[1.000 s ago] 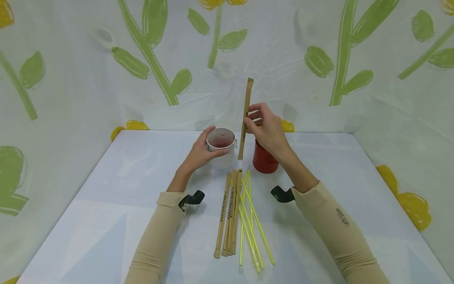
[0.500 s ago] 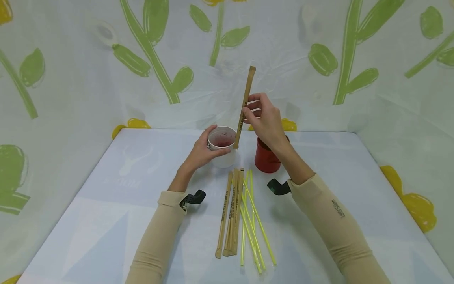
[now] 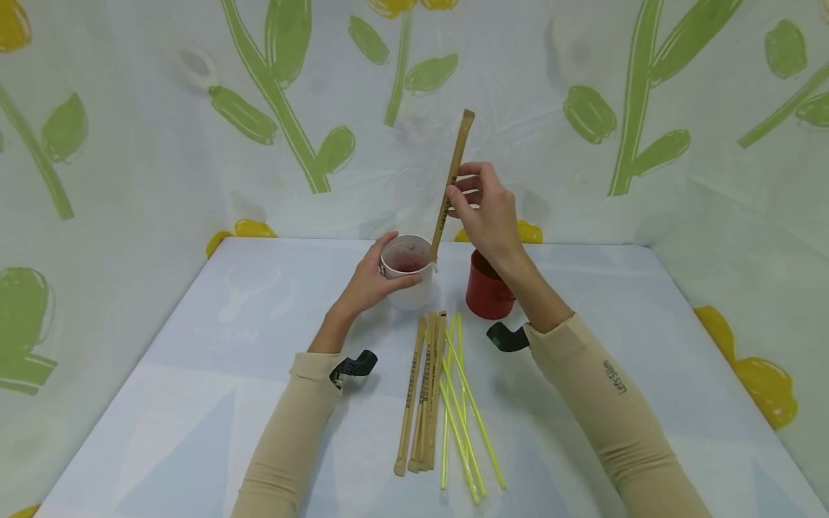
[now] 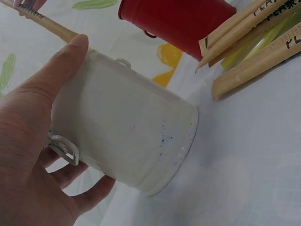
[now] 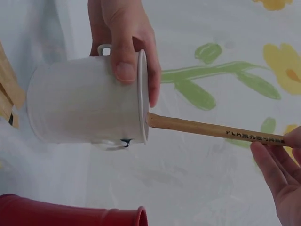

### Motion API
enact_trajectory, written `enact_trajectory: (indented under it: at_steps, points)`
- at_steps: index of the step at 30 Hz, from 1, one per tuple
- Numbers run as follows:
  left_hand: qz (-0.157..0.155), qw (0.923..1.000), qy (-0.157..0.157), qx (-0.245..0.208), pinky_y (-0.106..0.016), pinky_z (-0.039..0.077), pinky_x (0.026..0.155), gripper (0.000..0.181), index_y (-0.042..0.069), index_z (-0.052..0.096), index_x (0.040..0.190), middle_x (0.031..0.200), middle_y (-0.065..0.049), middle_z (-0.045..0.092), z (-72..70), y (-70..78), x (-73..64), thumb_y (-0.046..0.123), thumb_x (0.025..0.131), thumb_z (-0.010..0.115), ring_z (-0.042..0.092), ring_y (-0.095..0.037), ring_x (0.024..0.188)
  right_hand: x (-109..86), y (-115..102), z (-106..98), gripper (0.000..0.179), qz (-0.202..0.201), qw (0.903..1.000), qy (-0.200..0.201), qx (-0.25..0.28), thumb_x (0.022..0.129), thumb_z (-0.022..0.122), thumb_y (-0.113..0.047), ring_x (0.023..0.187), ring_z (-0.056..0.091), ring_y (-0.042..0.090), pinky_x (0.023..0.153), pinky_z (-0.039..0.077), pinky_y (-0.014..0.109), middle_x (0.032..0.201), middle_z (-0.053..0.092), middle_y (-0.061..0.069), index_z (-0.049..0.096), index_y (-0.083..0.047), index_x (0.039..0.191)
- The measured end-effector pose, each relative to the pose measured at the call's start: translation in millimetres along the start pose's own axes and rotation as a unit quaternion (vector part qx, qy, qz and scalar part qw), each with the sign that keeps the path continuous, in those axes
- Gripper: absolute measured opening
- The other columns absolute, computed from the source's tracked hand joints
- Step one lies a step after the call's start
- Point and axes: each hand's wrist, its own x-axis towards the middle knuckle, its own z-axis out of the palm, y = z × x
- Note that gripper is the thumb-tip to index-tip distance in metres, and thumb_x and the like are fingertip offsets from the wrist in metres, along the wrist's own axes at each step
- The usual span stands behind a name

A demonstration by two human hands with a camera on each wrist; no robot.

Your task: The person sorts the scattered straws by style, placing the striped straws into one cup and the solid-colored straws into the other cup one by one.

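A small white metal bucket stands on the table, and my left hand grips it round the rim with thumb and fingers on opposite sides. In the left wrist view the bucket wall shows blue specks and small side loops. My right hand pinches a straw in a brown paper wrapper near its middle. This straw is tilted, its lower end at the bucket's right rim. In the right wrist view the wrapped straw's tip meets the bucket's mouth; whether it has passed inside is hard to tell.
Right of the white bucket stands a red bucket, partly behind my right forearm. In front lie several brown paper-wrapped straws beside several yellow-green straws. A flower-patterned sheet rises behind the table.
My right hand has risen and shifted slightly, bringing the wrapped straw's lower end from beside the white bucket to its rim. The straw leans more. My left hand keeps its grip on the bucket.
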Motion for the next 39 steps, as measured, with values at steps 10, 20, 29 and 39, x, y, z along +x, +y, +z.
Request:
enact_trajectory:
  at_steps: [10,20,29,39]
  points:
    - [0.001,1.0,-0.001,-0.003,-0.054,0.04,0.107,0.099,0.033,0.026,0.153,0.153,-0.006,0.037,0.3,0.7,-2.8,0.052,0.073,0.082,0.042,-0.026,0.136,-2.6,-1,12,0.03,-0.014,0.9998,-0.001,-0.011,0.097,0.061,-0.015,0.085,0.072,0.021,0.072,0.059,0.026,0.103,0.068,0.014,0.051,-0.003,0.122]
    - [-0.012,0.9999,0.001,-0.007,-0.055,0.038,0.109,0.1,0.035,0.026,0.152,0.155,-0.004,0.035,-1.4,1.8,-5.4,0.055,0.072,0.082,0.04,-0.026,0.137,-9.8,10,22,0.029,0.0,0.9999,-0.009,-0.01,0.097,0.061,-0.013,0.087,0.073,0.024,0.072,0.059,0.027,0.105,0.07,0.016,0.05,-0.004,0.122]
    - [0.005,1.0,0.002,-0.008,-0.055,0.039,0.108,0.098,0.034,0.027,0.152,0.153,-0.006,0.036,3.5,1.1,-6.1,0.053,0.073,0.082,0.042,-0.027,0.135,-16.1,18,29,0.03,0.013,0.9994,-0.024,-0.019,0.097,0.06,-0.013,0.09,0.072,0.025,0.073,0.059,0.028,0.106,0.069,0.016,0.05,-0.005,0.124]
    - [0.006,1.0,0.005,-0.001,-0.054,0.039,0.108,0.099,0.025,0.026,0.154,0.154,-0.008,0.035,0.4,3.8,-8.3,0.048,0.075,0.082,0.042,-0.028,0.136,-16.9,23,40,0.03,0.032,0.9979,-0.044,-0.035,0.098,0.06,-0.014,0.092,0.072,0.026,0.076,0.059,0.031,0.109,0.069,0.016,0.049,-0.006,0.125]
